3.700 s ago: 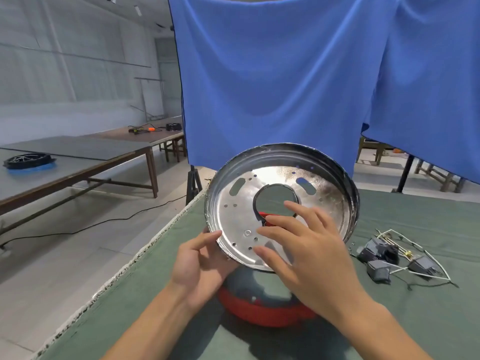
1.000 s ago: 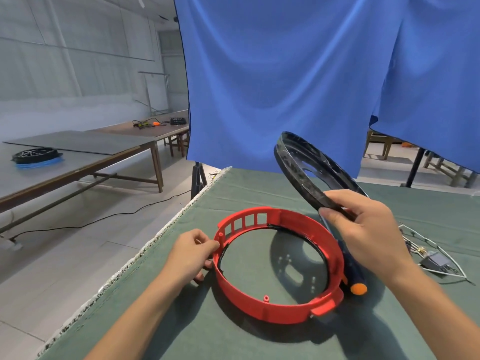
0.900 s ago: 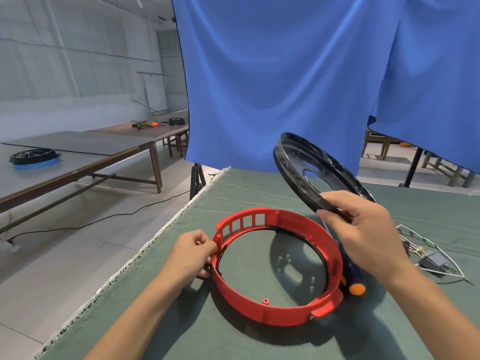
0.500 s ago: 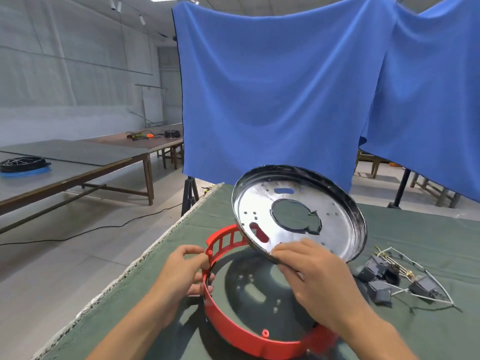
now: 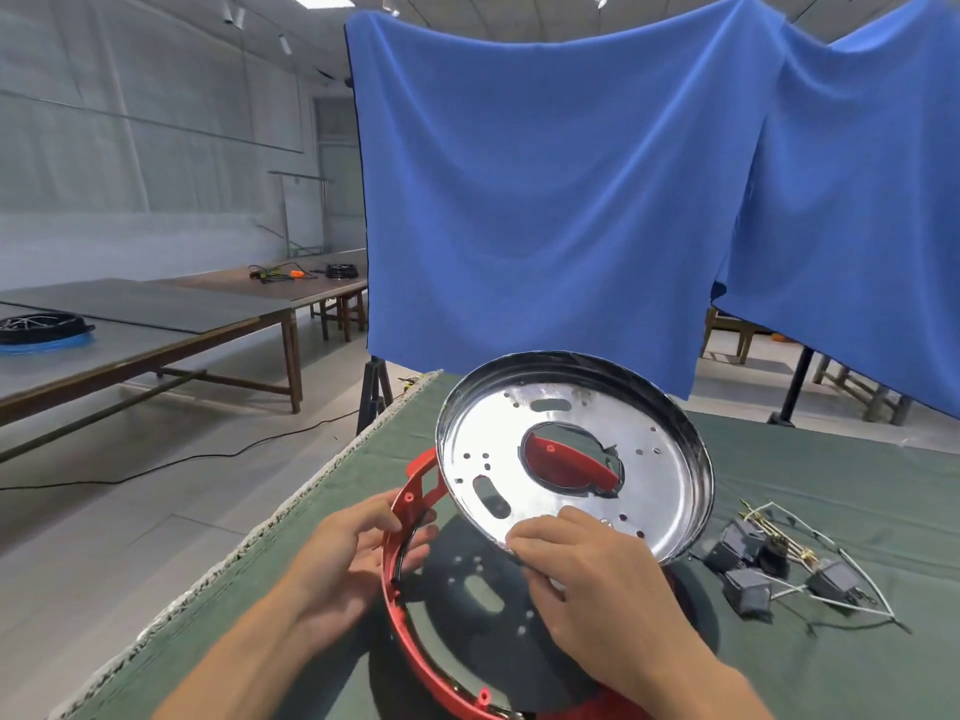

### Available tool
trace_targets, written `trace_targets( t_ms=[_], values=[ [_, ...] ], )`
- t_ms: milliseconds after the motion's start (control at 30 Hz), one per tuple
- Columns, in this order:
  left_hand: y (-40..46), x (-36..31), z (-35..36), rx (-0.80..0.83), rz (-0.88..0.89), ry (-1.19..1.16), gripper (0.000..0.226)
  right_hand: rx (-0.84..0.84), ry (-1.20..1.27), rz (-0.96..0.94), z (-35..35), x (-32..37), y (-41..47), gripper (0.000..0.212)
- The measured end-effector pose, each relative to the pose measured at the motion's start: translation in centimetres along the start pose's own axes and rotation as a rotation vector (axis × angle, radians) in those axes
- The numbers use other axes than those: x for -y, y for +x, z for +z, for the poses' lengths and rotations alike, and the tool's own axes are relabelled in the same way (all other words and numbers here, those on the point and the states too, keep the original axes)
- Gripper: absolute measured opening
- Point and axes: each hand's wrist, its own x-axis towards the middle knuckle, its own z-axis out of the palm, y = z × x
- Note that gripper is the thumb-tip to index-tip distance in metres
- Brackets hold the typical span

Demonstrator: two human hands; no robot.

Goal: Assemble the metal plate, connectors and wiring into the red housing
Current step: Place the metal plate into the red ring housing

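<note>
The red ring-shaped housing lies on the green table cover in front of me. My left hand grips its left rim. My right hand pinches the near edge of the shiny round metal plate, which is tilted above the housing with its dished face toward me. Part of the red housing shows through the plate's centre hole. The connectors and wiring, dark blocks on thin white wires, lie on the cover to the right.
A blue cloth hangs behind the table. The table's left edge drops to the floor, where a black cable runs. Long wooden tables stand at the far left.
The plate has swung from edge-on at the right to facing me over the housing. My right hand now holds its near edge. The camera has tipped up.
</note>
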Motion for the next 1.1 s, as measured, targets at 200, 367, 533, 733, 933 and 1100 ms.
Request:
trace_targets(
  t_ms=[200,367,533,733,933,1100],
  values=[
    [0.3,0.2,0.0,-0.01,-0.012,-0.097,0.047,0.01,0.006,0.017,0.0,0.2,0.0,0.009],
    [0.4,0.9,0.4,-0.052,0.019,-0.174,0.052,0.045,0.028,0.023,-0.1,1.2,0.0,0.009],
    [0.3,1.8,1.0,-0.079,0.043,-0.132,0.048,0.109,0.074,0.031,0.0,3.1,0.1,0.011],
    [-0.4,1.9,1.5,-0.104,0.038,-0.131,0.037,0.18,0.1,0.073,0.1,4.3,0.0,0.021],
    [-0.2,2.0,1.2,-0.092,0.056,-0.126,0.06,0.2,0.162,0.045,-0.1,5.3,0.2,0.026],
    [-0.3,2.4,1.4,-0.006,0.084,0.007,0.047,0.226,0.207,0.05,-0.1,5.6,0.3,0.03]
  ],
)
